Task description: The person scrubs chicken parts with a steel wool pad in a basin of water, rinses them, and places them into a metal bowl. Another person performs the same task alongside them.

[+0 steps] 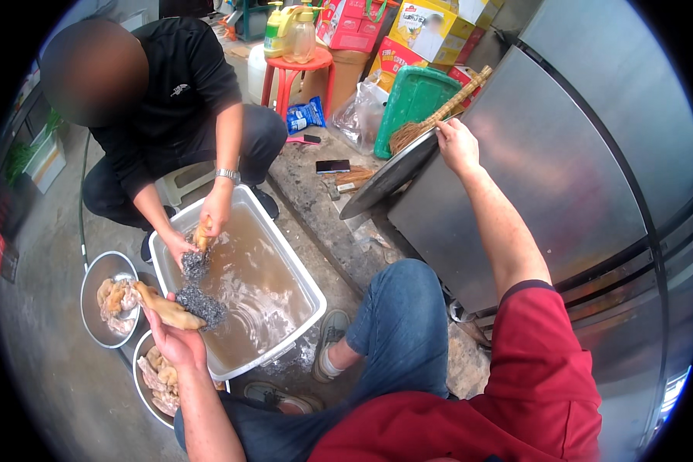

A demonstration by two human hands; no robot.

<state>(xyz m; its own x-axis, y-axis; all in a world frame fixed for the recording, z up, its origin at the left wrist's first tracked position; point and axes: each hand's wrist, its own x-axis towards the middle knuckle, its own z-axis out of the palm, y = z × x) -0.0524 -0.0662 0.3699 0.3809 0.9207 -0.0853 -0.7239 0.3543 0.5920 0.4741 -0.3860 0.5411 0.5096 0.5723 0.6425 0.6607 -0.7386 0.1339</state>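
Note:
My left hand [179, 343] is closed around a pale yellowish pig's trotter [167, 308], held over the near left rim of a white plastic tub [300, 269]. A grey steel-wool scrubber [202, 308] lies against the trotter's far end, above the murky water. Off to the right, my right hand [460, 146] reaches out, its fingers closed on the upper edge of a round, flat, dark lid-like disc [385, 181] that leans against a metal cabinet. Across the tub, a crouching person's hands [200, 231] hold another trotter [202, 232] and a second steel-wool scrubber [195, 266].
Two metal basins, one farther off [92, 316] and one nearer [148, 396], hold trotter pieces left of the tub. A straw broom [416, 135] and green plastic tray [416, 92] stand behind the disc. A red stool [300, 61] bears bottles. A phone [333, 166] lies on the ledge.

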